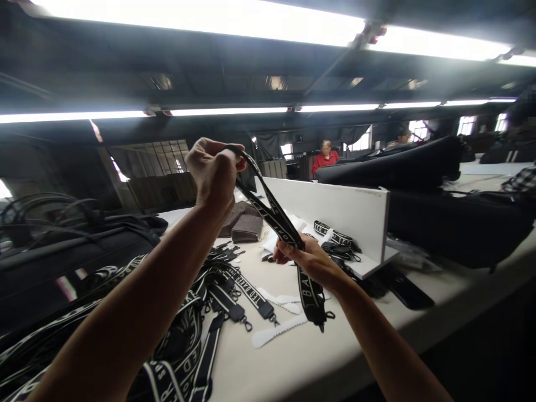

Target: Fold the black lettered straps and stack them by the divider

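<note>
A black webbing strap (272, 216) with white lettering is stretched between my two hands above the table. My left hand (215, 170), raised higher, pinches the strap's looped upper end. Lower and to the right, my right hand (307, 257) is closed round both layers of the strap. Below that hand the strap's ends hang down, with metal clips (326, 319) at the bottom. A large heap of similar straps (184, 329) lies on the table under my left arm, several of their clips showing. White paper strips with scalloped edges (276, 330) lie beneath the held strap.
A white L-shaped board (335, 209) stands on the table (251, 374). By it lie a bundled strap (335, 233) and a dark phone-like slab (404, 287). Brown folded pieces (247, 223) sit behind. Dark bags are at left, large black rolls (393, 162) at right. A person in red (324, 159) is farther back.
</note>
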`<state>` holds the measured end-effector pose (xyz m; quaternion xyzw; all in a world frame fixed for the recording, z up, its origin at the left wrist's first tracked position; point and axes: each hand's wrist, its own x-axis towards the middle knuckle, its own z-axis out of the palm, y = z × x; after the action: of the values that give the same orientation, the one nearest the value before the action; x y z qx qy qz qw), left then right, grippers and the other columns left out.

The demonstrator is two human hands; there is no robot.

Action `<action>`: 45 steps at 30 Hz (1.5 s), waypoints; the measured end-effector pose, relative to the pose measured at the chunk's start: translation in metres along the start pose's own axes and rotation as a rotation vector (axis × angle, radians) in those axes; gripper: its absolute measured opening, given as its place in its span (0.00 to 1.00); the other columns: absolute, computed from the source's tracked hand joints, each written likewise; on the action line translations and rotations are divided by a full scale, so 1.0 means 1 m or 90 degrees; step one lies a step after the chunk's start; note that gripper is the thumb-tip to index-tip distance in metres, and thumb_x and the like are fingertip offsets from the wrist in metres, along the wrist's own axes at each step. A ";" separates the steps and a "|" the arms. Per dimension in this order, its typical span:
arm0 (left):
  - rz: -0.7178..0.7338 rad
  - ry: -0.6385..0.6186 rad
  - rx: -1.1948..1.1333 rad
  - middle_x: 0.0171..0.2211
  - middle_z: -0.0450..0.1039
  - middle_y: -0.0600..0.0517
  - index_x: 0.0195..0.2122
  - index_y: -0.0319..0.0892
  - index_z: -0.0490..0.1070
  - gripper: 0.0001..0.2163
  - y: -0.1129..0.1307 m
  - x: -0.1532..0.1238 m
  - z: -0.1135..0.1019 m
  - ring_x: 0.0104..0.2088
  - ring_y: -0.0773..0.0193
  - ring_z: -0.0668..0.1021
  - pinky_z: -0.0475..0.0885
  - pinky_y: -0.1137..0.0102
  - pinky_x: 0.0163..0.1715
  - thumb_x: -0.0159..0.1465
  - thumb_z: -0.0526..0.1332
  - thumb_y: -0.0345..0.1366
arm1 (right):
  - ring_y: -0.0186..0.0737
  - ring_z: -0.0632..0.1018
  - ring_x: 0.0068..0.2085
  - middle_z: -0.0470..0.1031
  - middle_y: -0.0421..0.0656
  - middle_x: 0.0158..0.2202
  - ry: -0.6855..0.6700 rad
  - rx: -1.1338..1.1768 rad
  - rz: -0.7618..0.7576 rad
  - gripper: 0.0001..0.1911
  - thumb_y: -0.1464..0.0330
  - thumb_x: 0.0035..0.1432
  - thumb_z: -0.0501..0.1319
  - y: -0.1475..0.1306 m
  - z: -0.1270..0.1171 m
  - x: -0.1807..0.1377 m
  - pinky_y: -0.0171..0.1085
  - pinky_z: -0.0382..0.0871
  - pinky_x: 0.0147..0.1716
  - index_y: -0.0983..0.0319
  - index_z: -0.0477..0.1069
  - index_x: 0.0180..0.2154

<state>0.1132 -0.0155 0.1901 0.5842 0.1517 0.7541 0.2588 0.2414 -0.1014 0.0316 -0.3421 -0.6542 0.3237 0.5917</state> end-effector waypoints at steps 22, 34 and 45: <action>-0.247 -0.687 0.017 0.60 0.67 0.42 0.58 0.43 0.68 0.34 -0.063 -0.074 -0.078 0.61 0.50 0.67 0.56 0.53 0.64 0.49 0.74 0.39 | 0.40 0.78 0.42 0.79 0.42 0.42 0.112 -0.329 -0.120 0.20 0.76 0.52 0.54 -0.010 -0.033 0.008 0.39 0.70 0.45 0.59 0.79 0.42; -0.517 -0.591 -0.262 0.36 0.75 0.46 0.44 0.35 0.71 0.27 -0.100 -0.172 -0.053 0.35 0.61 0.76 0.70 0.69 0.37 0.52 0.71 0.51 | 0.29 0.69 0.20 0.77 0.38 0.31 0.400 0.301 0.072 0.18 0.71 0.43 0.60 0.022 0.016 0.021 0.29 0.63 0.18 0.60 0.76 0.40; -0.563 -0.460 -0.287 0.33 0.74 0.51 0.44 0.41 0.65 0.20 -0.091 -0.163 -0.078 0.28 0.62 0.79 0.75 0.70 0.27 0.56 0.69 0.45 | 0.41 0.78 0.38 0.77 0.43 0.39 0.285 0.230 0.064 0.11 0.60 0.56 0.60 0.061 -0.012 0.069 0.40 0.75 0.38 0.58 0.71 0.39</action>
<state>0.0874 -0.0277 -0.0107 0.6155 0.1190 0.3430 0.6995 0.2531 -0.0093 0.0202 -0.3263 -0.4215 0.3806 0.7556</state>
